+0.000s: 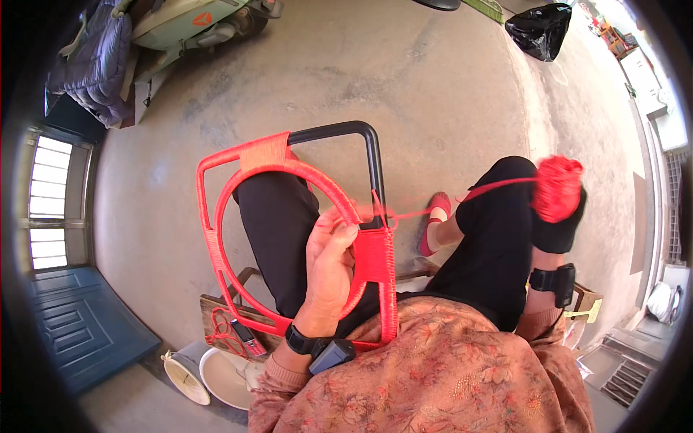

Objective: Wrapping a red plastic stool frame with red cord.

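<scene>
A rounded square frame with an inner ring (249,297) stands over my lap. Red cord wraps most of it; the upper right corner is bare black tube (374,155). My left hand (330,263) is closed around the ring's right side, thumb on top, near a wide red wrapped band (375,256). A strand of red cord (498,185) runs from there across my right knee to a thick red cord bundle (557,189). My right hand (561,229), in a black covering, is out to the right holding that bundle; its fingers are mostly hidden.
At my left are a wooden bench (234,317) with a phone (247,338) and a pale bucket (229,377). A scooter (188,29) stands far left, beside a blue door (86,317). A black plastic bag (540,30) lies on the concrete floor (433,86).
</scene>
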{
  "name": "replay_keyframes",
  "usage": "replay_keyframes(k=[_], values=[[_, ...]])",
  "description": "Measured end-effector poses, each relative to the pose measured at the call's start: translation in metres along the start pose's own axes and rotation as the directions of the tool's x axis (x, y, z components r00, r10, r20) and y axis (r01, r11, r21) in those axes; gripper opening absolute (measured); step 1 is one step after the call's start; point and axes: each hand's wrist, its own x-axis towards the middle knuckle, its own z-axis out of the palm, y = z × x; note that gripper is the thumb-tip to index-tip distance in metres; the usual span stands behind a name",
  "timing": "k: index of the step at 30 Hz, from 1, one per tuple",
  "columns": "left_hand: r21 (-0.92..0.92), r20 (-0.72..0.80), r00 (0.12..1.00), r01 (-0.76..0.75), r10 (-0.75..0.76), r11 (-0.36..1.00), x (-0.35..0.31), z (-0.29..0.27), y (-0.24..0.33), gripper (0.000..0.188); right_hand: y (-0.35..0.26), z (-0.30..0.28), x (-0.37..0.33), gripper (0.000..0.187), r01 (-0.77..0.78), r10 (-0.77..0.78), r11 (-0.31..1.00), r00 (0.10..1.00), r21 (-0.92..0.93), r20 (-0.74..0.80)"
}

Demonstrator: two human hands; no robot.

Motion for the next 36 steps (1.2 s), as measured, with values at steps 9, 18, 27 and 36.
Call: replay_keyframes(k=[9, 18, 27, 36], values=[[-0.009, 0.059, 0.998, 0.005, -0.004, 1.0, -0.002, 0.001, -0.001, 0.022, 0.076, -0.04, 0.03, 0.021, -0.023, 0.035, 0.999, 0.862, -0.031, 0.505], [0.016, 0.058, 0.998, 0.029, -0.03, 0.999, -0.006, -0.004, 0.0, 0.018, 0.068, 0.057, -0.024, 0.034, -0.399, 0.604, 0.793, 0.417, -0.46, 0.679], [0.034, 0.076, 0.997, 0.019, -0.022, 0.999, -0.003, -0.005, -0.001, 0.015, 0.091, 0.04, -0.03, 0.015, 0.136, 0.18, 0.953, 0.468, -0.272, 0.865], [0.057, 0.059, 0.998, 0.019, -0.022, 0.998, -0.003, -0.004, 0.0, 0.011, 0.082, 0.025, -0.034, 0.017, 0.143, 0.382, 0.821, 0.582, -0.552, 0.718]])
